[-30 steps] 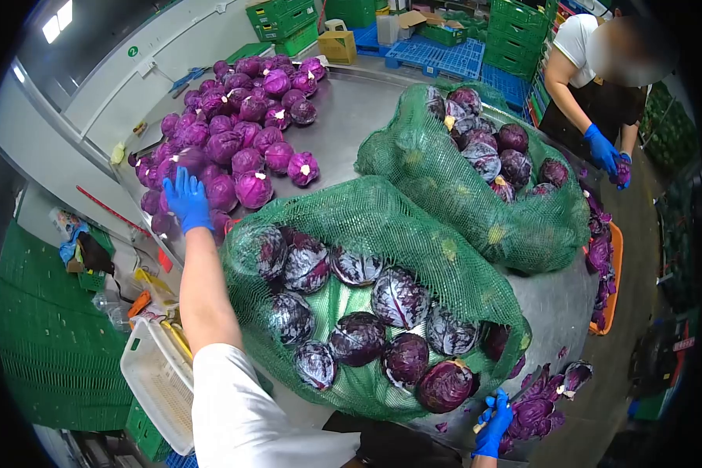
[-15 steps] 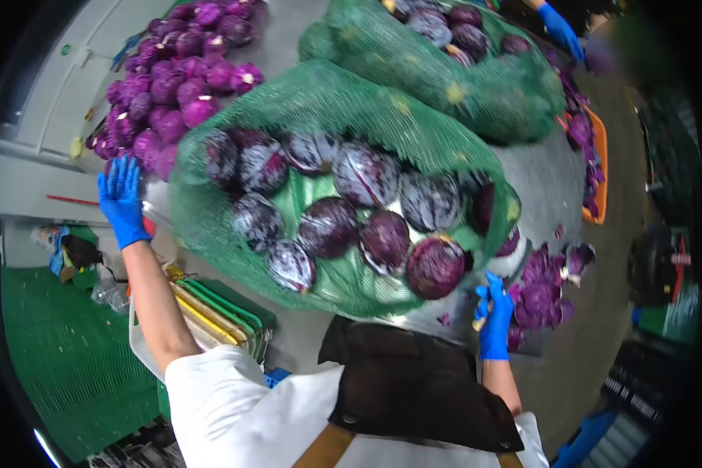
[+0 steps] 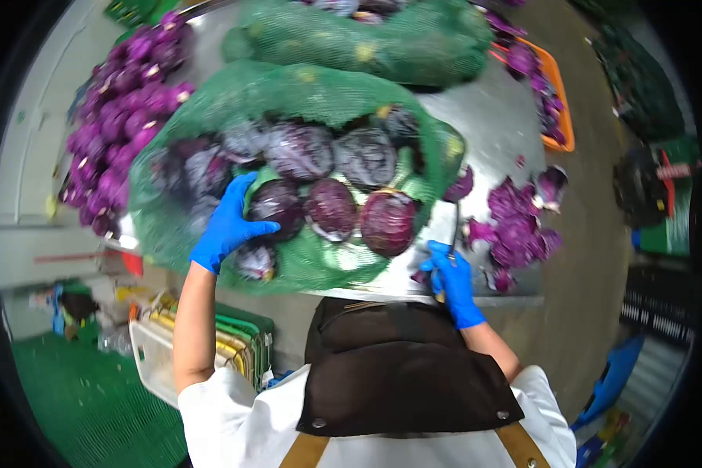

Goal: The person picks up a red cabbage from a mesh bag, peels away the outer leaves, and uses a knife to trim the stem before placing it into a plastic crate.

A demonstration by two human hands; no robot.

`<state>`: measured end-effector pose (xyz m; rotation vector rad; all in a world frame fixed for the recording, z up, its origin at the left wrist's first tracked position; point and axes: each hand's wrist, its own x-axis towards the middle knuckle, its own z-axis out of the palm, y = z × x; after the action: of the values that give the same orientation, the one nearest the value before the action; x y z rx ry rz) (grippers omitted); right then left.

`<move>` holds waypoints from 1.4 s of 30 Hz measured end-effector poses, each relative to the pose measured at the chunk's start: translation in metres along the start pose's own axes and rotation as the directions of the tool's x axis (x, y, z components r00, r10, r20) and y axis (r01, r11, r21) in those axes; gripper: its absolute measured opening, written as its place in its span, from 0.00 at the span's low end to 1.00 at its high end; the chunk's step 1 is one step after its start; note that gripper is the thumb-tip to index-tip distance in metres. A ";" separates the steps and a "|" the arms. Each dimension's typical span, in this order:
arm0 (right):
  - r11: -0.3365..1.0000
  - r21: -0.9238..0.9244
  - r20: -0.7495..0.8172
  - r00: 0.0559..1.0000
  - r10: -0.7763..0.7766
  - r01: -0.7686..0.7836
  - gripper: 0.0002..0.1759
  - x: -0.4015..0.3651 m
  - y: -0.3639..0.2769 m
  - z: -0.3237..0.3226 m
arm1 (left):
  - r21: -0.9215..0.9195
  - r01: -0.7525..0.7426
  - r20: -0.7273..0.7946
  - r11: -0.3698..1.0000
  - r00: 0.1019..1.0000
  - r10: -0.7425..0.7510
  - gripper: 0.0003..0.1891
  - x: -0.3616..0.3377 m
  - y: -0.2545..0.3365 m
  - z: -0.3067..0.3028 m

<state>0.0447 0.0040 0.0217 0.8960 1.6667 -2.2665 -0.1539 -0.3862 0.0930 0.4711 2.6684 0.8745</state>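
My left hand (image 3: 230, 226), in a blue glove, reaches into a green mesh sack (image 3: 320, 82) lying open. Its thumb and fingers spread around the left side of a dark red cabbage (image 3: 279, 207), which rests among several other whole heads. Closest to that one on the right are a second red cabbage (image 3: 331, 209) and a third (image 3: 388, 222). A knife (image 3: 455, 222) points away from me, my gloved right hand (image 3: 452, 285) closed on its handle beside the table's near edge. Loose purple leaves (image 3: 519, 226) lie right of it.
Peeled purple cabbages (image 3: 125, 117) are heaped at the left end of the metal table (image 3: 476, 132). Another green mesh sack (image 3: 366, 43) lies behind the open one. An orange crate (image 3: 558, 86) with leaves stands at the right. Below left are stacked crates (image 3: 160, 359).
My left hand has come from beside the sack, where it was held out with fingers extended, onto a cabbage inside. My right hand keeps the knife. The view has shifted.
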 end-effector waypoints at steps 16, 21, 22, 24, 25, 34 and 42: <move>0.970 -0.165 -0.058 0.980 -0.189 0.177 0.15 0.083 0.069 -0.115 | -0.460 0.171 0.081 0.871 0.985 -0.151 0.52 0.052 -0.064 0.029; 0.997 -0.063 -0.229 0.973 0.033 -0.049 0.14 0.079 0.035 -0.183 | -0.907 0.196 0.120 0.373 0.969 -0.218 0.46 0.000 -0.067 0.010; 0.998 -0.035 -0.239 0.970 0.043 -0.053 0.14 0.078 0.031 -0.194 | -0.958 0.181 0.128 0.221 0.964 -0.235 0.45 -0.012 -0.083 0.008; 0.997 -0.015 -0.272 0.960 0.064 -0.070 0.14 0.073 0.021 -0.215 | -0.990 0.104 0.081 0.091 0.971 -0.227 0.42 -0.028 -0.069 0.018; 0.996 -0.021 -0.293 0.953 0.076 -0.086 0.13 0.069 0.011 -0.223 | -0.999 0.050 0.049 -0.008 0.928 -0.370 0.41 -0.034 -0.034 0.030; 0.949 -0.196 -0.093 0.959 -0.269 0.247 0.15 0.014 -0.029 -0.186 | -0.887 0.320 0.281 -0.332 0.946 0.161 0.38 0.001 0.205 0.244; 1.000 -0.003 0.139 0.990 0.020 -0.020 0.28 0.003 -0.038 -0.200 | -0.940 0.306 0.325 -0.155 0.938 -0.118 0.43 0.001 0.273 0.323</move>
<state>0.0949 0.2009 0.0138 0.7327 1.5927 -2.2580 0.0234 -0.0116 0.0106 -0.3554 1.0277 2.2295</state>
